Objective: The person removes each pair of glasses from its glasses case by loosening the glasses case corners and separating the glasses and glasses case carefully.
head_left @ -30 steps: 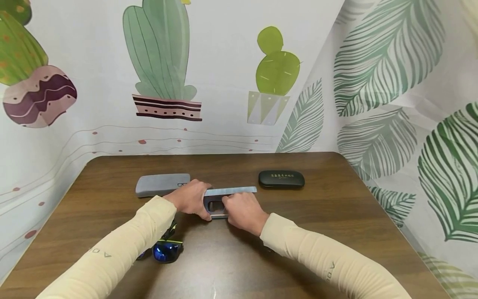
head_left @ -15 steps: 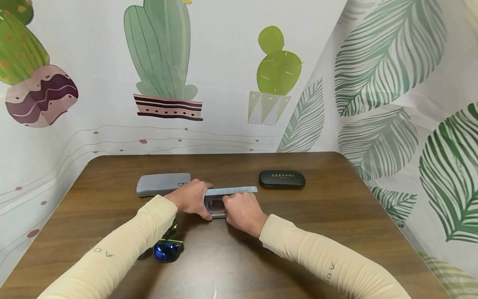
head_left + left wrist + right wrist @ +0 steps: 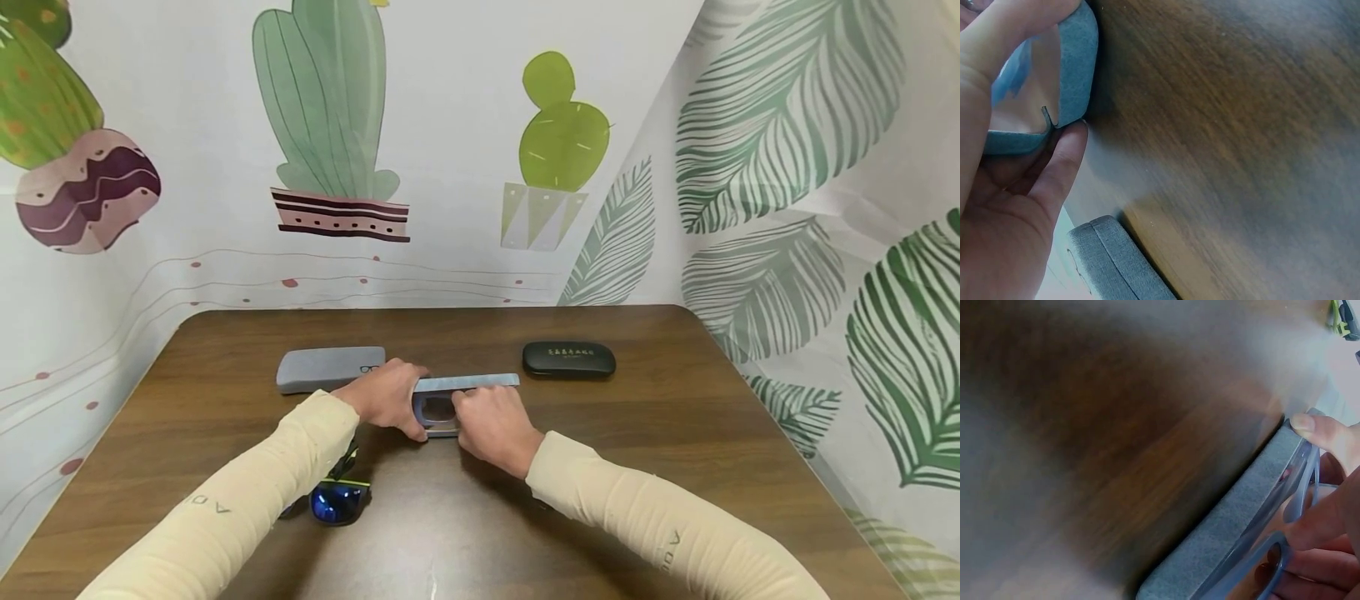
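Note:
A blue glasses case (image 3: pixel 468 382) stands open on the table, its lid raised. My left hand (image 3: pixel 385 400) grips the case's left end. In the left wrist view, fingers and thumb lie around the case (image 3: pixel 1079 65) close to its hinge fold, and the pale lining shows. My right hand (image 3: pixel 495 425) holds a pair of blue-framed glasses (image 3: pixel 437 408) at the opening. In the right wrist view, fingers pinch the glasses (image 3: pixel 1279 540) near the bridge, while another fingertip rests on the case's rim. The right part of the glasses is hidden by the hand.
A grey glasses case (image 3: pixel 326 371) lies behind my left wrist. To the back right is a black glasses case (image 3: pixel 568 360) with gold lettering. Sunglasses (image 3: pixel 337 502) with blue mirrored lenses lie partly hidden beside my left sleeve. All rest on the brown wooden table (image 3: pixel 637 483).
Inside the case the glasses have shifted slightly, and more of their lens shows. Both hands keep nearly the same place and grip. The head view has moved a little.

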A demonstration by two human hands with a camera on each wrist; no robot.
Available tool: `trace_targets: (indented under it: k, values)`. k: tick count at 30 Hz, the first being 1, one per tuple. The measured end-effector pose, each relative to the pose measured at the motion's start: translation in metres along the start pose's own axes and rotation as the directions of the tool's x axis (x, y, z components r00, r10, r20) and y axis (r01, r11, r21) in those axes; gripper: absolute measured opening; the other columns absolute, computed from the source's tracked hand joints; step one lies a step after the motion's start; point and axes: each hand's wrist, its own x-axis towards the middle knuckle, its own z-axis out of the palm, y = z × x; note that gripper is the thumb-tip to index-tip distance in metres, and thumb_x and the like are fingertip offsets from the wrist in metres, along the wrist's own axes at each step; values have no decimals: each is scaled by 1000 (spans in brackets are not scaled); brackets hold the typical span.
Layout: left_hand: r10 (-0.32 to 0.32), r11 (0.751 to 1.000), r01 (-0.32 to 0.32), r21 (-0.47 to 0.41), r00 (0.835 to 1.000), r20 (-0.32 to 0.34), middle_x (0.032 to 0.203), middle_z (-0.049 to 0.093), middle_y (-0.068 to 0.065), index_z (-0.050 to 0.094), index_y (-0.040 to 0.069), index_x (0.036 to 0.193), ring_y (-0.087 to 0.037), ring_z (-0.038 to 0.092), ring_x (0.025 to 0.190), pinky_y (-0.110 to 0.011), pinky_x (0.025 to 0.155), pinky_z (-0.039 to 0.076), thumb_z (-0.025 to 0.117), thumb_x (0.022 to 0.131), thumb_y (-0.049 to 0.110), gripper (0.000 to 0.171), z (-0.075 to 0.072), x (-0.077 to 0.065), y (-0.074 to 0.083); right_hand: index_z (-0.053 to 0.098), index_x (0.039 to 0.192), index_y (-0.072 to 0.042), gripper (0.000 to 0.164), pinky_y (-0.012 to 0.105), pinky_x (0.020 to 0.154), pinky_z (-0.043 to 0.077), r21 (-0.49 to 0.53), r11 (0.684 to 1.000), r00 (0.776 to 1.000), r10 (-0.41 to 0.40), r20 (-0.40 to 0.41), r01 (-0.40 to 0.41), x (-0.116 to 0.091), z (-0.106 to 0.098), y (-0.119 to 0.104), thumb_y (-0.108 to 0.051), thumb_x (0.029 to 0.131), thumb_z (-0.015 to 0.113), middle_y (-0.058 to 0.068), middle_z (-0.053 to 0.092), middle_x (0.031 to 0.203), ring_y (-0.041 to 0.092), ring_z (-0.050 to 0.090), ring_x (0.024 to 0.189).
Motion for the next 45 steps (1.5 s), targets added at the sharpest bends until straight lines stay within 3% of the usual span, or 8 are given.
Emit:
trace_targets:
  k: [6,18,35,45]
  values:
    - [4,1000,-4,-3,1000,0,91,72,0,69,3,114,-11,62,74,-28,72,54,100,60,35,70,1,0,-1,70,76,-14,10,35,42,46,10,1000,999,-1,-53,1,-2,2,0,-14,71,79,-2,65,60,17,60,49]
    - [-11,1000,12,-7,1000,4,94,72,0,68,3,116,-10,63,76,-29,74,55,101,61,33,71,2,-1,1,69,74,-13,8,36,45,50,34,999,997,12,-74,-9,-4,-4,-1,-13,75,77,-4,64,60,15,61,50]
    - [5,1000,-5,5,1000,2,93,72,1,67,3,117,-10,62,75,-29,72,55,101,60,33,73,1,-1,1,71,77,-11,6,33,44,46,18,999,991,-46,-128,49,-7,-9,1,-10,73,75,-3,64,60,13,61,52]
    - [4,1000,-3,-6,1000,10,96,74,0,68,5,116,-9,64,79,-32,80,58,102,59,31,71,1,-1,1,74,82,-10,13,33,46,49,37,996,986,-75,-151,81,-9,-10,1,-9,70,75,-1,69,66,14,65,57]
